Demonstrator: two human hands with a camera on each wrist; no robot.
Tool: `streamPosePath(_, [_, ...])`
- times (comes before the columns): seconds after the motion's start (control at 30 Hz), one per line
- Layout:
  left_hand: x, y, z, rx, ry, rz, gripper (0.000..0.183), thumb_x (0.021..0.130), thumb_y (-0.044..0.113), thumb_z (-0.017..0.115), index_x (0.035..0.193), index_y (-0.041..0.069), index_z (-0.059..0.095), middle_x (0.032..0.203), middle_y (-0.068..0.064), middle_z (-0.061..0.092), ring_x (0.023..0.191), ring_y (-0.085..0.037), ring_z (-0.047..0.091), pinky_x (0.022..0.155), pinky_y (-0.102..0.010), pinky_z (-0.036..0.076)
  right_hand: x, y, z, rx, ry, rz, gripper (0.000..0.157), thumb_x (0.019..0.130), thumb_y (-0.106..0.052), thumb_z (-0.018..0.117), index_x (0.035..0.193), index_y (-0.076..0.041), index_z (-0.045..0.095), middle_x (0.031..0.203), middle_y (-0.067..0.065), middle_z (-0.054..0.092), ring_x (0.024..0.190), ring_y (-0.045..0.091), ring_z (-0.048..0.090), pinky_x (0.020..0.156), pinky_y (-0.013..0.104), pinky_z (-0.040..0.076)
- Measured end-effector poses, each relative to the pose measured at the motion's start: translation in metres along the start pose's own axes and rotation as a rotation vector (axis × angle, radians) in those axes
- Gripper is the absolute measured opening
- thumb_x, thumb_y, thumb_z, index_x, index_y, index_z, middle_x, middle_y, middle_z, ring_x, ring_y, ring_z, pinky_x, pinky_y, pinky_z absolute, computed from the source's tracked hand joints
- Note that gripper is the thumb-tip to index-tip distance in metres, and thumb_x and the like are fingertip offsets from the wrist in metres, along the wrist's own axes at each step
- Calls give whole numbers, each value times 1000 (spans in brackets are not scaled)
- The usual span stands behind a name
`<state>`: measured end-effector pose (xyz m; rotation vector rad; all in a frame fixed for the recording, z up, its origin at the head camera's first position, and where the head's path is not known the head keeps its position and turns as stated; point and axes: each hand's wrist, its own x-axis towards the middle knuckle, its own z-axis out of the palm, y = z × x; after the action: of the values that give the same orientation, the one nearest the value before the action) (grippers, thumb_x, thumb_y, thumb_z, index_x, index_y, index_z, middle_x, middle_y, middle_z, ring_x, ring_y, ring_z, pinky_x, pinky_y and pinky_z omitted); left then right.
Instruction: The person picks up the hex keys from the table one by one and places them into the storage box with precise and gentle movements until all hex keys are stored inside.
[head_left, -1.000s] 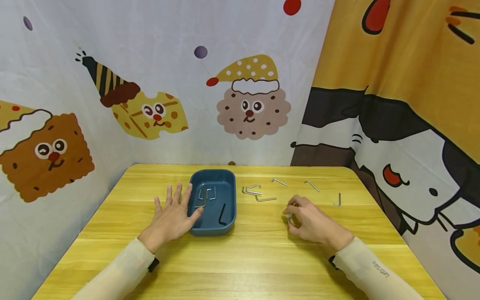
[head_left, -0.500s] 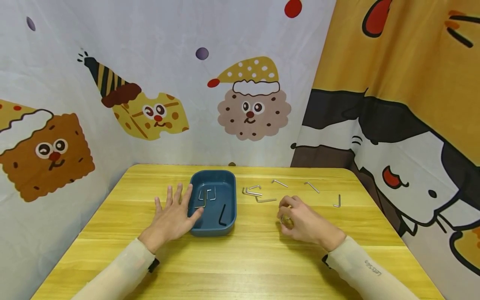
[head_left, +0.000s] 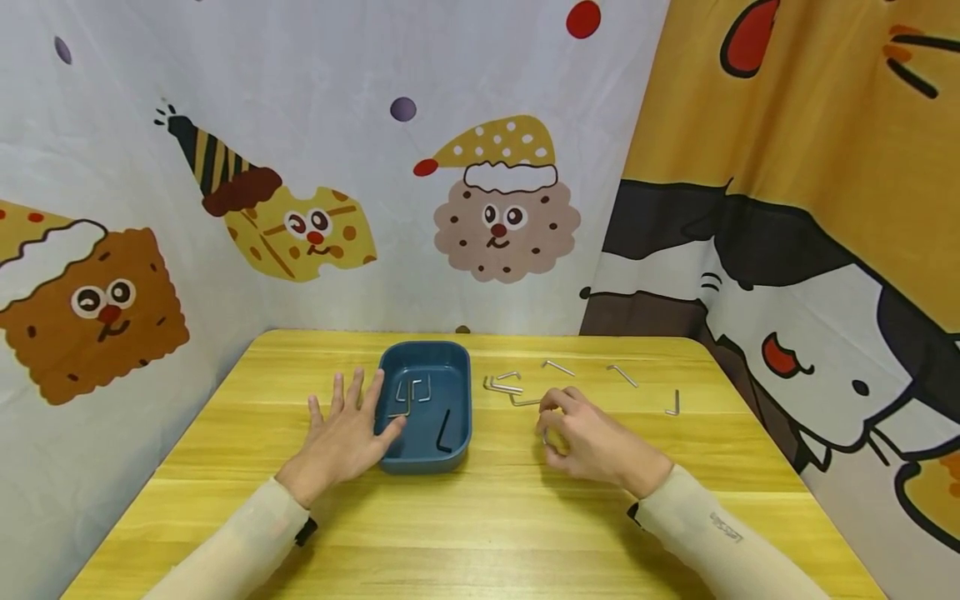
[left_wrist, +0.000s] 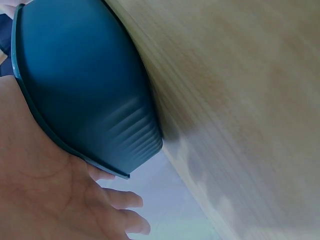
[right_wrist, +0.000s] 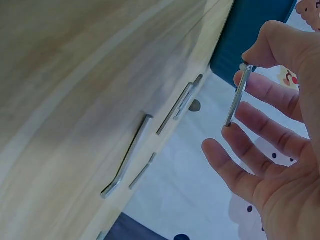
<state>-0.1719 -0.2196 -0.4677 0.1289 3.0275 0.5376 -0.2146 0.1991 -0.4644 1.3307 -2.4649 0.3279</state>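
Note:
My right hand (head_left: pixel 592 437) pinches a silver hex key (right_wrist: pixel 237 95) between thumb and index finger, above the table to the right of the tray; the right wrist view shows the key along the fingertips. With fingers spread, my left hand (head_left: pixel 341 433) rests against the left rim of a blue tray (head_left: pixel 462 417). Inside the tray lie a black hex key (head_left: pixel 444 432), a brass-toned hex key (head_left: pixel 409 400) and some silver ones. The left wrist view shows the palm beside the tray's outer wall (left_wrist: pixel 85 85).
Several silver hex keys lie right of the tray, among them a thick one (head_left: pixel 504 387). Farther right are a long key (head_left: pixel 624 376) and a short one (head_left: pixel 677 402). A patterned curtain (head_left: pixel 345 100) hangs behind the wooden table (head_left: pixel 480 533).
My right hand has moved left toward the tray with the hex key, now covering the end of a key on the table. My left hand stays in place on the rim.

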Motion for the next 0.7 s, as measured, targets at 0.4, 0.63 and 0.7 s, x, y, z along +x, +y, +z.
streamPosePath(0.4, [-1,0,-1,2,0,2,99,118,70,50,189,13,12,195,-31,6,179,-63,-7,132,-97,-4,22,-8,-3,18,-5,-12,17,89,-7,89,102,-17,82,124,6,75,112,23,67,89,33,67])
streamPosePath(0.63, [0,0,-1,-1,-3,3,99,118,68,51,189,13,11,195,-30,1,179,-62,-10,132,-96,-6,38,-11,-7,16,-10,-23,15,93,-11,89,104,-19,82,125,5,74,110,22,66,88,32,65])
streamPosePath(0.7, [0,0,-2,0,-5,5,99,118,67,51,189,12,11,195,-30,0,179,-62,-10,132,-96,-7,43,-13,-8,18,-14,-24,14,94,-13,88,104,-20,82,126,5,74,110,22,66,88,32,65])
